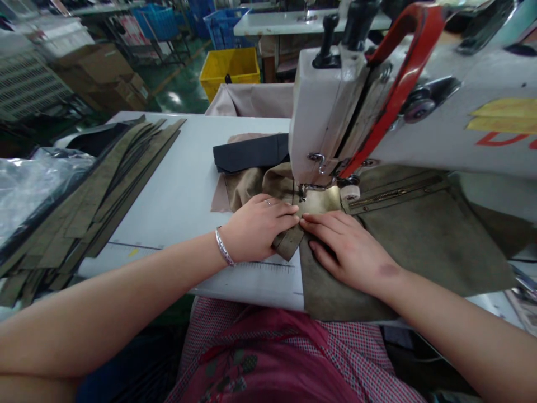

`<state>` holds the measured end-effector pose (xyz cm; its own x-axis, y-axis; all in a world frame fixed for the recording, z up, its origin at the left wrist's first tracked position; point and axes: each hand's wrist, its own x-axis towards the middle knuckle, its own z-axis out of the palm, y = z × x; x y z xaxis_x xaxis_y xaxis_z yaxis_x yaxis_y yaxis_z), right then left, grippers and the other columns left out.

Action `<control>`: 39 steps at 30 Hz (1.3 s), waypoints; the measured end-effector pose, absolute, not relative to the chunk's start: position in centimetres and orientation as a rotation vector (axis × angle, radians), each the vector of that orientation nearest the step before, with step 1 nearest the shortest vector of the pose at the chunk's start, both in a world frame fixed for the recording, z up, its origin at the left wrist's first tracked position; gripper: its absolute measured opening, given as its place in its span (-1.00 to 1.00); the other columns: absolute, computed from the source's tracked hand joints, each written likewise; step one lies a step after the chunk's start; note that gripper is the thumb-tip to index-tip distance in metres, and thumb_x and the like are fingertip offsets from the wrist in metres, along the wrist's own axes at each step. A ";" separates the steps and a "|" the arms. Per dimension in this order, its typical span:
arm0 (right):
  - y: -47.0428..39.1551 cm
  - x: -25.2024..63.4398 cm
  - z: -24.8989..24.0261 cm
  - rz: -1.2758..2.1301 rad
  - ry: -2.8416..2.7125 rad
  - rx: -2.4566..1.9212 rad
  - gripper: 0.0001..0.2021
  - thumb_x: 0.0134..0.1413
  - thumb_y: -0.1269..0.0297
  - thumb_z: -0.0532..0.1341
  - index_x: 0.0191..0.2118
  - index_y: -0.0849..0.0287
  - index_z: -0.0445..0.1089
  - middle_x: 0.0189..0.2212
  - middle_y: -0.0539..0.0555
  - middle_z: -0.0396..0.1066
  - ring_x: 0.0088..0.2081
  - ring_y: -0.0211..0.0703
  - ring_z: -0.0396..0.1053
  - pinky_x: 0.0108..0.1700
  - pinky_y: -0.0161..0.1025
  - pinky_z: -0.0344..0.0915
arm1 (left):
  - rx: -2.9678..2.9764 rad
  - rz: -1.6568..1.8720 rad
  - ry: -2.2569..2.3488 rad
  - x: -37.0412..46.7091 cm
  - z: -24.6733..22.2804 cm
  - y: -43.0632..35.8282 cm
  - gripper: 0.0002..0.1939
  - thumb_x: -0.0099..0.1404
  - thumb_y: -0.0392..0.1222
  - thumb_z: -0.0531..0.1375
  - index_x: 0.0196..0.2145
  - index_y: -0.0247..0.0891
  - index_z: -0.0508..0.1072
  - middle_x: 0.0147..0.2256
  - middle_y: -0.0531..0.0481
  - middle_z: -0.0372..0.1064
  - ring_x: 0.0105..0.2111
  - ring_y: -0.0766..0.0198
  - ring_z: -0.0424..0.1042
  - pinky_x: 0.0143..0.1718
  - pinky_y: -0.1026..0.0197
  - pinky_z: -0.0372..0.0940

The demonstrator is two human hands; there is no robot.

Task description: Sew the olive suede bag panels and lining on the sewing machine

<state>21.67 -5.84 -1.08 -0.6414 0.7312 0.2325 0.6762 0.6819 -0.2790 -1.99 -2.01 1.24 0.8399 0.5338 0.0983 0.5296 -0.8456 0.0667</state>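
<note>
A sewing machine head (321,112) stands over the table, its presser foot (302,193) down near my fingertips. Olive fabric with a brass zipper (394,196) stretches from under the needle area across the right side. My left hand (262,226), wearing a bracelet and a ring, is closed over a narrow olive strip (289,243), whose end sticks out below the fingers; its thumb is hidden. Flat on the larger olive panel (419,240) lies my right hand (342,243), fingers extended toward the presser foot. Both hands' fingertips almost meet just in front of it.
Several olive strips (103,196) are piled at the left, beside clear plastic (46,173). A folded dark piece (251,152) lies behind my left hand on the white table (151,207). Beyond stand a yellow bin (230,67), blue baskets (155,22) and cardboard boxes (98,70).
</note>
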 end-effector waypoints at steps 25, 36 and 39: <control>-13.5 22.2 -1.5 0.231 -2.610 -1.013 -0.55 0.22 0.32 0.09 0.21 0.27 0.24 0.17 0.15 0.28 0.16 -0.05 0.22 0.22 -0.02 0.20 | 3.224 0.218 0.430 -2.6 1.5 -8.5 -0.73 0.37 -0.32 0.04 0.00 -0.37 0.36 -0.14 -0.18 0.44 -0.17 0.16 0.42 -0.14 0.11 0.36; -17.5 23.7 -4.0 0.026 -2.635 -0.988 -0.50 0.29 0.49 0.00 0.32 0.29 0.07 0.30 0.19 0.08 0.29 0.03 0.06 0.23 0.06 0.24 | 2.247 0.594 0.954 -3.1 2.3 -9.3 -0.73 0.44 -0.21 0.02 -0.07 -0.27 0.47 -0.13 -0.08 0.48 -0.11 0.26 0.45 -0.02 0.16 0.34; -17.1 23.9 -3.7 0.083 -2.578 -0.913 -0.53 0.26 0.46 0.09 0.27 0.32 0.15 0.22 0.23 0.22 0.24 0.03 0.16 0.21 0.03 0.28 | 2.425 0.666 0.804 -3.1 2.5 -10.0 -0.73 0.40 -0.26 0.06 0.00 -0.27 0.44 -0.04 -0.11 0.45 -0.01 0.22 0.40 0.04 0.09 0.32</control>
